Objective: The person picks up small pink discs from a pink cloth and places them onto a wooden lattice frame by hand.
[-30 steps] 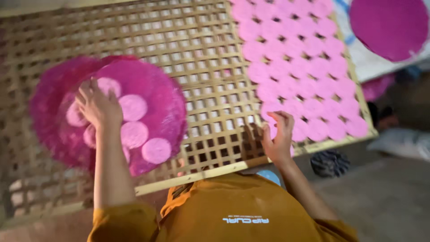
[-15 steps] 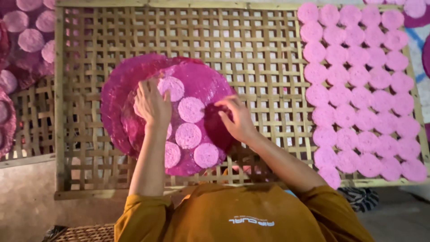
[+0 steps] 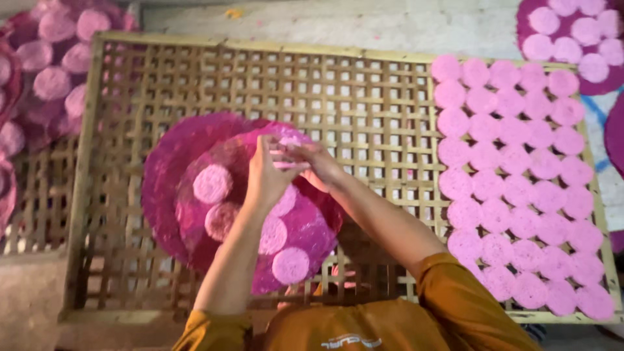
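Both my hands meet above a stack of magenta round mats (image 3: 195, 156) lying on a bamboo lattice rack (image 3: 325, 84). My left hand (image 3: 266, 175) and my right hand (image 3: 315, 162) pinch the same thin pink disc (image 3: 286, 144) between their fingers, lifted off the top mat. Several more pink discs (image 3: 290, 265) lie flat on that mat, around and under my forearms. The right part of the rack holds neat rows of laid-out pink discs (image 3: 513, 188).
Another lattice rack with magenta mats and pink discs (image 3: 52, 71) sits at the far left. A magenta mat with discs (image 3: 572, 39) lies on the pale floor at top right. The rack's wooden front edge (image 3: 130, 317) runs close to my body.
My right hand came from the rack's right side to the mat stack. Both hands now lift one pink disc off the mat. The view has shifted right along the rack.
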